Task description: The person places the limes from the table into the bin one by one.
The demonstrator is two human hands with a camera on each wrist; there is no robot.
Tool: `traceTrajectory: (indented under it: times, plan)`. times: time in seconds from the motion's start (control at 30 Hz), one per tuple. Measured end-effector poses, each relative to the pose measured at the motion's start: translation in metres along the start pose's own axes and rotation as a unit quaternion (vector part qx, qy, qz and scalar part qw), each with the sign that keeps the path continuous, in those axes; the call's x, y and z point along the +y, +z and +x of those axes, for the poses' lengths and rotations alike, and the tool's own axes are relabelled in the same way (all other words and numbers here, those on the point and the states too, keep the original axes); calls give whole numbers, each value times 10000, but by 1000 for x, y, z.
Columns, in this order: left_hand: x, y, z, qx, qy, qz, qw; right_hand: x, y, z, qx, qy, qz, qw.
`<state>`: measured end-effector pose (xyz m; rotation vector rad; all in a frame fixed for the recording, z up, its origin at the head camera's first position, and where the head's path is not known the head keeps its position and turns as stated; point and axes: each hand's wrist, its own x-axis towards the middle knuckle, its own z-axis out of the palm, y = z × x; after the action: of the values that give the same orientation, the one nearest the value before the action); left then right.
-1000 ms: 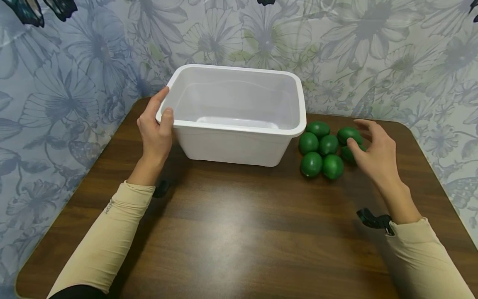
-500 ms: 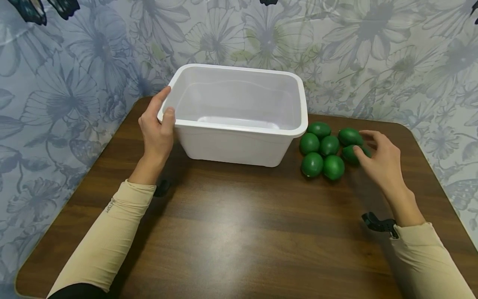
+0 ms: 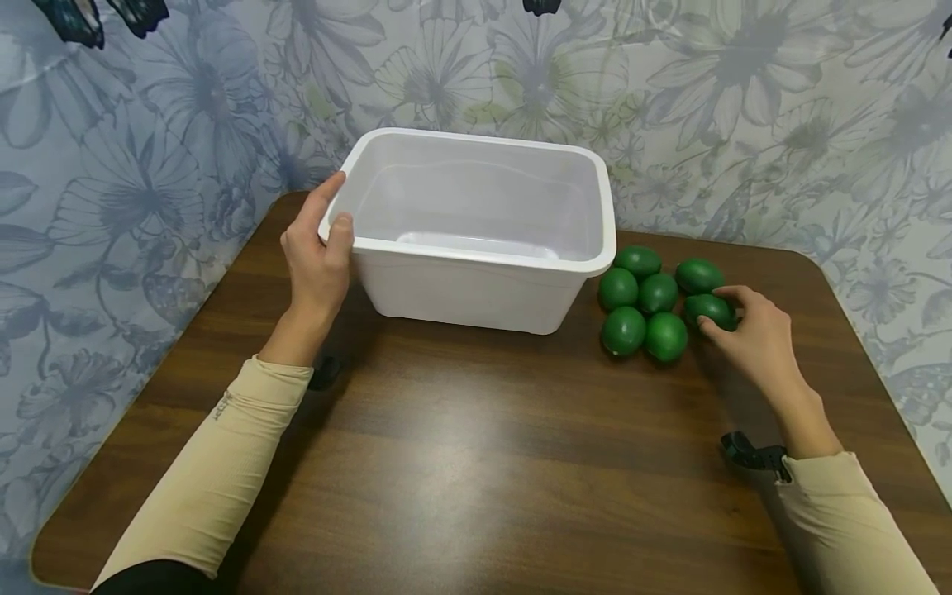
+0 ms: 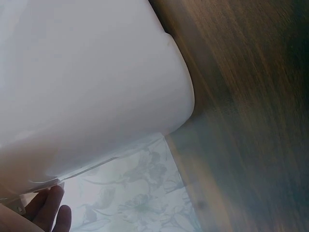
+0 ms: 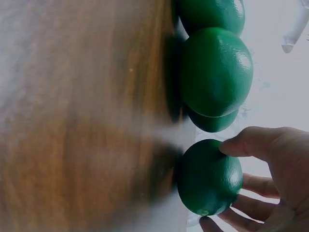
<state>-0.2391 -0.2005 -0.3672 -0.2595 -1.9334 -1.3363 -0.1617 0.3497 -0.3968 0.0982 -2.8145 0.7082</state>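
Note:
A white rectangular plastic tub (image 3: 461,289) stands at the back of the table in the head view. My left hand (image 3: 316,260) grips its left end at the rim, with the thumb towards the front corner. In the left wrist view the tub's wall (image 4: 96,72) fills much of the picture, and fingertips (image 4: 50,208) show at its edge. To the right of the tub my right hand (image 3: 759,343) pinches a dark green lime (image 5: 210,179) between thumb and fingers, at the right side of a cluster. Several other limes (image 3: 623,330) lie close together beside it.
The brown wooden table (image 3: 446,463) has rounded back corners and reaches to a wall (image 3: 744,149) with floral paper. The tub's right end overlaps the edge of the lime cluster in the head view. A dark wrist strap mount (image 3: 751,453) sits at the right cuff.
My right hand has come down and towards the front, from over the rearmost right lime to the one before it, and its fingers have closed round that lime. The left hand keeps its grip.

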Motion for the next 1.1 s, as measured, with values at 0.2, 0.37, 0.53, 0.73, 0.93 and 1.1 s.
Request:
traceTrajectory:
  times: [0.2, 0.37, 0.53, 0.73, 0.93, 1.1]
  plan:
    - [-1, 1, -1, -43, -11, 4, 10000, 2, 3, -4, -162, 125, 22, 9998]
    - [0, 1, -1, -58, -18, 13, 10000, 2, 3, -8, 166, 203, 67, 9996]
    - [3, 0, 1, 37, -25, 44, 10000, -6, 0, -2, 913, 64, 215, 9956]
    - [10, -1, 1, 44, -85, 6, 10000, -18, -5, 7, 1458, -137, 386, 9885]
    - [12, 0, 0, 44, -83, 16, 10000, -30, -9, 8, 1547, -242, 695, 9852]
    - [14, 2, -1, 84, -66, -6, 9999, -50, -12, 11, 1627, -343, 917, 9818]
